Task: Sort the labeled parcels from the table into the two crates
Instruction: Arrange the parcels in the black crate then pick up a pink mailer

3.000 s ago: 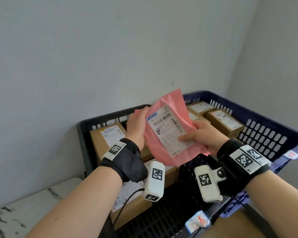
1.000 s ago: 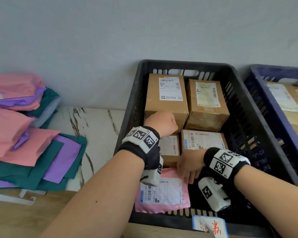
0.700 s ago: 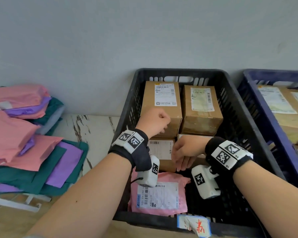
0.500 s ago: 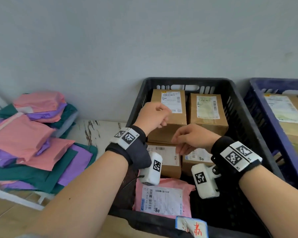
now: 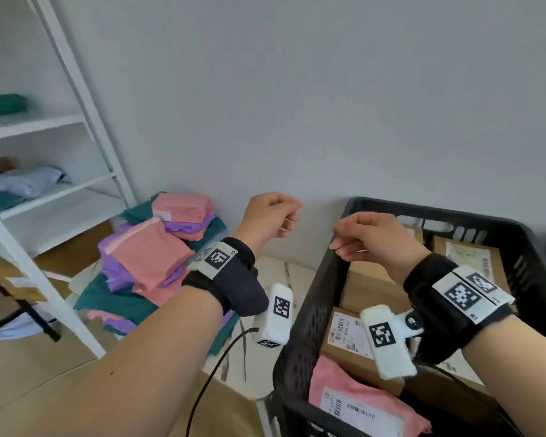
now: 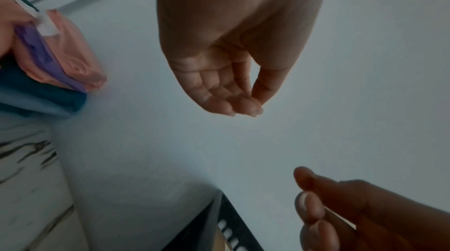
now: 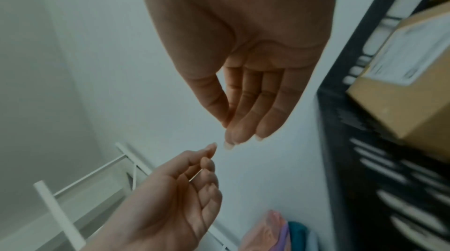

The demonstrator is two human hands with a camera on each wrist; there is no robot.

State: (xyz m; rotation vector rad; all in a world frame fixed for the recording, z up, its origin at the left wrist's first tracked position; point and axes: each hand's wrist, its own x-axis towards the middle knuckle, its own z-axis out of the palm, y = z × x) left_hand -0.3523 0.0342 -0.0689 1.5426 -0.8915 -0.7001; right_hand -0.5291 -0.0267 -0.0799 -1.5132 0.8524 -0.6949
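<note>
Head downward; wrist views along palms

black crate (image 5: 309, 313), pink parcel (image 5: 360, 402), marbled table (image 5: 278, 272)

The black crate (image 5: 312, 313) is matt plastic lattice. Inside it lie brown cardboard boxes (image 5: 372, 285) with white paper labels and a pink mailer (image 5: 356, 398) of smooth, faintly glossy plastic film. The piled pink, purple and teal parcels (image 5: 145, 260) are the same soft film. The surface (image 5: 275, 272) is white veined marble-look, the shelf (image 5: 54, 127) white-painted metal.
</note>
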